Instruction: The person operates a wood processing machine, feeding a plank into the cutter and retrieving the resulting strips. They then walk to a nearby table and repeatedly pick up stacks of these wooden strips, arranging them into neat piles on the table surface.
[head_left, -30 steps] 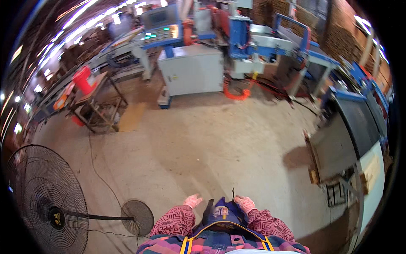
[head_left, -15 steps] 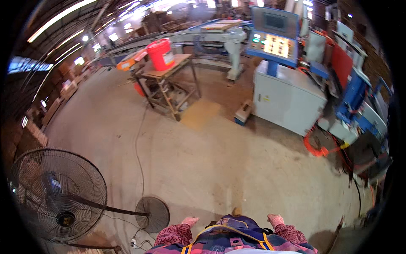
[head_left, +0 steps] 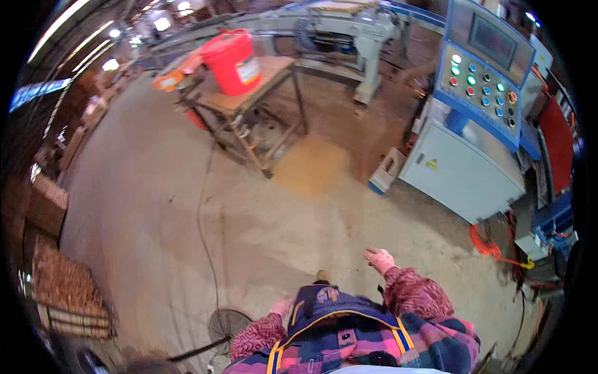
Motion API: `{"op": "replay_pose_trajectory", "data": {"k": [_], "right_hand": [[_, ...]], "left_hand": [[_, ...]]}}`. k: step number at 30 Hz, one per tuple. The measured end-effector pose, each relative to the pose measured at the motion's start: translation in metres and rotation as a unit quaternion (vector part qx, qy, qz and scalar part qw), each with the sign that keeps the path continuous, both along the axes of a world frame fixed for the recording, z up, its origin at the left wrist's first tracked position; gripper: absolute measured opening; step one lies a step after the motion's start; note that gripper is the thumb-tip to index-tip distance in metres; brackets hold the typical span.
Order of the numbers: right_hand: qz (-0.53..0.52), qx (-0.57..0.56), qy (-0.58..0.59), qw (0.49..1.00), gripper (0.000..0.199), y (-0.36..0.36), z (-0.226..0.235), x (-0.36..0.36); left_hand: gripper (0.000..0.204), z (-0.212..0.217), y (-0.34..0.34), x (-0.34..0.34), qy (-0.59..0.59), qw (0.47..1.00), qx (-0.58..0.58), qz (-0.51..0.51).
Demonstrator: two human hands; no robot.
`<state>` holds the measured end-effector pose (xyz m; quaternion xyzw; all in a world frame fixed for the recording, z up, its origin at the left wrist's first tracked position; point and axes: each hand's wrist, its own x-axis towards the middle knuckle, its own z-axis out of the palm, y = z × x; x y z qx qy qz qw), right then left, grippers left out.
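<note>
Two bare hands show in the head view, both low in the picture and both holding nothing. The right hand (head_left: 380, 259) is lifted out in front of the body at the end of a red patterned sleeve (head_left: 416, 293), its fingers loosely spread and relaxed. It hangs over bare concrete floor (head_left: 156, 206), touching nothing. The left hand (head_left: 281, 305) sits lower and closer to the body, partly hidden by a dark blue strap piece (head_left: 324, 302) on the chest; whether its fingers are curled or loose cannot be told, though nothing shows in it.

Nearest the left hand is the round base of a standing fan (head_left: 227, 324) on the floor, just beside and below it but not touched. A black cable (head_left: 202, 218) runs from there across the floor toward a metal work table (head_left: 249, 106). A red bucket (head_left: 233, 61) stands on the table's wooden top.

Well apart from the right hand, further ahead and to the right, stands a grey and blue machine cabinet (head_left: 464, 168) with a sloping panel of coloured buttons (head_left: 483, 87). An orange hose (head_left: 489, 246) lies coiled on the floor near its foot. A patch of sawdust (head_left: 311, 165) lies between table and cabinet.
</note>
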<state>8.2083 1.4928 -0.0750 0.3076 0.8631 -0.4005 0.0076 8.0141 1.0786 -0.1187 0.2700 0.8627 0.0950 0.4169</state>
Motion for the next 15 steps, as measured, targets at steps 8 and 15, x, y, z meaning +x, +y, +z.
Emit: {"op": "replay_pose_trajectory", "data": {"k": [8, 15], "right_hand": [[0.15, 0.172, -0.065, 0.972, 0.011, 0.119, 0.002, -0.136], [-0.216, -0.335, -0.046, 0.916, 0.025, 0.317, -0.036, -0.303]], "left_hand": [[0.065, 0.027, 0.311, -0.199, -0.034, 0.995, 0.052, 0.076], [0.068, 0.05, 0.465, -0.359, -0.036, 0.984, 0.071, 0.161]]}}
